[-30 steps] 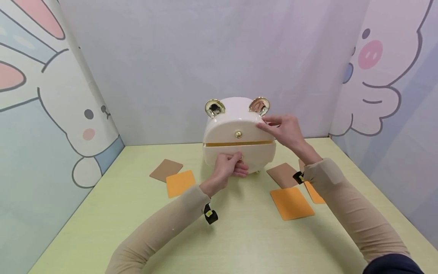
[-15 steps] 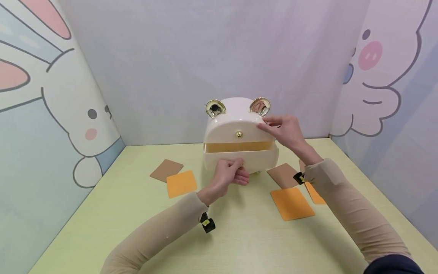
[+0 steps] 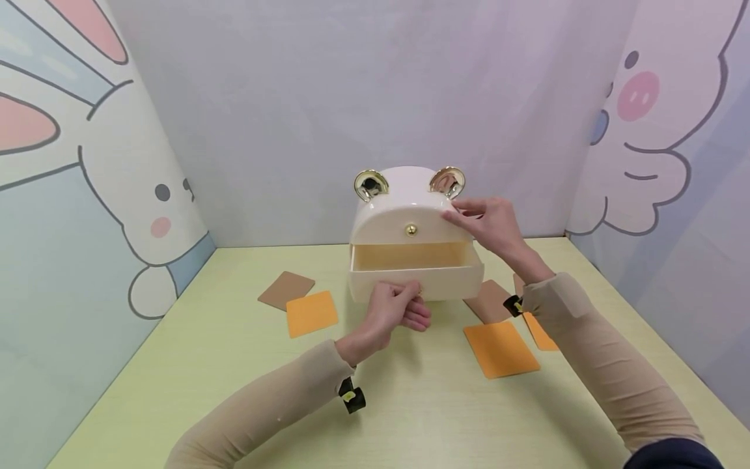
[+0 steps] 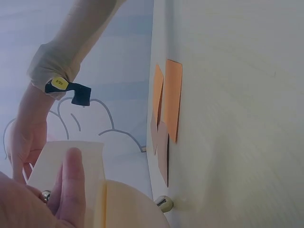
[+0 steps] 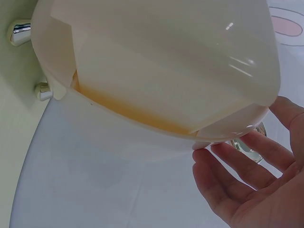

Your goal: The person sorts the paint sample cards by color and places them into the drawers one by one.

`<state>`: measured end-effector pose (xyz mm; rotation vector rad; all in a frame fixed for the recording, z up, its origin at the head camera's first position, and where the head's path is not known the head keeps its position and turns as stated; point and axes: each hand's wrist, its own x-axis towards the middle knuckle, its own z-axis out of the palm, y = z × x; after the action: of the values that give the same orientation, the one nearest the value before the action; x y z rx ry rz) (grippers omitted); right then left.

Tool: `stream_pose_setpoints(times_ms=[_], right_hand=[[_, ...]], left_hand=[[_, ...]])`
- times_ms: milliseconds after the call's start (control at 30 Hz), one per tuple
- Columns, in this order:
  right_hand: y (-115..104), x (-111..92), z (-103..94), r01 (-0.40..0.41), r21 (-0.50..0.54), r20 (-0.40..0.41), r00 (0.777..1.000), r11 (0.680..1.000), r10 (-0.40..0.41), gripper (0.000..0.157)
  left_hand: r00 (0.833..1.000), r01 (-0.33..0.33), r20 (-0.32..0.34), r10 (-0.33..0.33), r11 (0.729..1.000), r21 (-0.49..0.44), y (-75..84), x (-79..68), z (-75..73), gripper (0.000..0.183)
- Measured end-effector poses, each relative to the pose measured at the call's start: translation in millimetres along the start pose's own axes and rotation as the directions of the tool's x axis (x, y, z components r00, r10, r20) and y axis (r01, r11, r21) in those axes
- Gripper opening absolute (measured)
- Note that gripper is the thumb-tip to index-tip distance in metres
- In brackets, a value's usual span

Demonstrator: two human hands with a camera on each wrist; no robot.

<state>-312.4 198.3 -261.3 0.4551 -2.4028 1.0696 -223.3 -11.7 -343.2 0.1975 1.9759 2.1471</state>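
A white drawer box [image 3: 404, 185] with gold ears, like an animal's head, stands on the table. Its lower drawer [image 3: 366, 286] is pulled well out, and the yellowish inside shows. My left hand [image 3: 391, 309] pinches the gold knob [image 4: 46, 195] of that drawer, thumb above and the other fingers below in the head view. My right hand [image 3: 491, 225] holds the box's upper right shoulder, thumb at the front edge and fingers along the side in the right wrist view. Above the open drawer, the upper drawer with its own gold knob [image 3: 411, 230] is closed.
Left of the box, a brown card [image 3: 286, 290] lies partly under an orange card [image 3: 312, 314]. On the right lie another brown card [image 3: 487, 303], an orange card [image 3: 502, 350] and more cards partly behind the right sleeve. Fabric walls with cartoon animals surround the table [image 3: 433, 417].
The lower drawer has slid from a narrow gap to well out, toward me. My left hand has moved nearer and slightly down with its knob. The right hand stays on the box.
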Motion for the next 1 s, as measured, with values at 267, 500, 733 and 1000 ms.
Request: stream_pose_setpoints(times_ms=[267, 500, 733, 1000], right_hand=[[2.1, 1.7, 1.7, 0.004, 0.001, -0.005, 1.0, 1.0, -0.004, 0.039], [3.1, 1.7, 2.7, 0.01, -0.006, -0.002, 1.0, 1.0, -0.01, 0.04], [2.1, 1.4, 2.7, 0.011, -0.006, 0.006, 1.0, 1.0, -0.011, 0.04], [2.1, 2.7, 2.9, 0.01, -0.005, -0.002, 1.0, 1.0, -0.01, 0.04]], left_hand=[[1.0, -0.007, 0.015, 0.007, 1.0, 0.005, -2.5, -2.2, -0.5, 0.035], [1.0, -0.003, 0.022, 0.004, 1.0, -0.004, -4.5, -5.7, -1.0, 0.033], [0.999, -0.011, 0.04, 0.011, 1.0, -0.001, -5.5, -11.8, -1.0, 0.034], [0.998, -0.014, 0.054, 0.014, 1.0, 0.003, -5.6, -18.2, -0.5, 0.035]])
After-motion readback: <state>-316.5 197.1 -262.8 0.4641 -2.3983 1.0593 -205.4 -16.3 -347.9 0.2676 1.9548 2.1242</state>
